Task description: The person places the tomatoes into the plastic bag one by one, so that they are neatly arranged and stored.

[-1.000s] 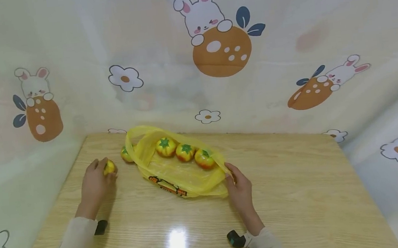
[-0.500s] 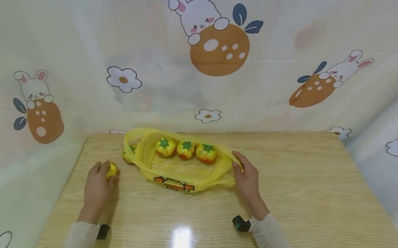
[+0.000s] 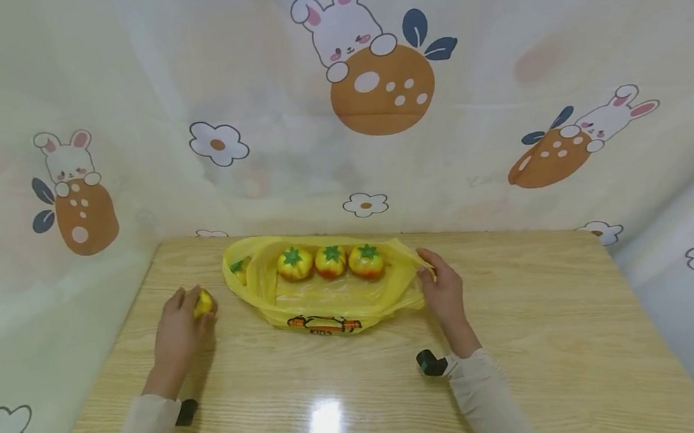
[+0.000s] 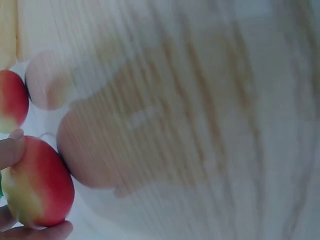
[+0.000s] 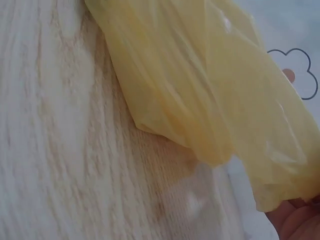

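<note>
My left hand [image 3: 176, 330] grips a yellow and red toy tomato [image 3: 204, 303] over the left part of the table. The left wrist view shows the thumb and fingers around this tomato [image 4: 44, 185], and a second tomato [image 4: 11, 97] apart from it. With the right hand [image 3: 445, 291] I pinch the right end of a thin yellow plastic bag [image 3: 317, 297], whose mouth gapes upward. Three tomatoes [image 3: 331, 262] with green leafy tops sit in a row inside. Another tomato [image 3: 240, 271] shows through the bag's left handle loop. In the right wrist view, fingers [image 5: 295, 220] hold the bag's corner [image 5: 280, 175].
The wooden table [image 3: 544, 337] extends around the bag, its glossy surface reflecting light near the front. Behind and at both sides hangs a pale cloth [image 3: 254, 57] printed with rabbits and flowers.
My right hand has moved right and slightly away, pulling the bag's right end along and widening its mouth. The left hand keeps its hold on the tomato and has barely shifted.
</note>
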A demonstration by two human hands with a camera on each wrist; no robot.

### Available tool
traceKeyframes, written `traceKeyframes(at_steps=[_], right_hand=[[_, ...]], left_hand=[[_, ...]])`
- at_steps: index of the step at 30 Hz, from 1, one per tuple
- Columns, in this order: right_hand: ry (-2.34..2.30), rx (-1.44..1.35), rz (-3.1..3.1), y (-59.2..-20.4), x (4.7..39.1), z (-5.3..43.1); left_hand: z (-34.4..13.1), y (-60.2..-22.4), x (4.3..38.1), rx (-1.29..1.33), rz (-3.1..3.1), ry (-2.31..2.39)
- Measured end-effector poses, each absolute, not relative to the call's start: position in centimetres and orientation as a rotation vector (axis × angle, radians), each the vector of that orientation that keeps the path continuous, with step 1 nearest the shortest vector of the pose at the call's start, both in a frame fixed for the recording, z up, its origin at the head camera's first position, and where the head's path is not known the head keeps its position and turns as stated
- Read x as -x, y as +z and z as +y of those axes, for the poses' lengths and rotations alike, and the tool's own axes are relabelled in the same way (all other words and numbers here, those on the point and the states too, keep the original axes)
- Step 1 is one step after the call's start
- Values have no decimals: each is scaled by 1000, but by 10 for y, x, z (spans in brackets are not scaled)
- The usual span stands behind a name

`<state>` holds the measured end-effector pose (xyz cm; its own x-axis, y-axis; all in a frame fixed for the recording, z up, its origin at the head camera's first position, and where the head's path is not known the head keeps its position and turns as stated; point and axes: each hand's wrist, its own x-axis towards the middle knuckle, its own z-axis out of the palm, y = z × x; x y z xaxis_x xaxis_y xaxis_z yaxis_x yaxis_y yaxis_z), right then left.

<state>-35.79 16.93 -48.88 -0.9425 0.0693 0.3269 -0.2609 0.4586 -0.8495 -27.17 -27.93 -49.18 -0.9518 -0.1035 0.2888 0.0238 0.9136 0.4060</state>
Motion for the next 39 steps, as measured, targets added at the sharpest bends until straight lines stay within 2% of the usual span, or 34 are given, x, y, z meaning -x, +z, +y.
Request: traceKeyframes(at_steps=[10,22,39], right_hand=[[1574,-109,-2496,-495,357,178],[1572,-222,-2432,-497,353,178],[1626,-155,-2513,-502,344,176]], left_hand=[[-274,-498,274,-61,-2742,-583],[-272,-500,273,-67,-2717,-573],[-285,-490,270,-214,-2736,-741]])
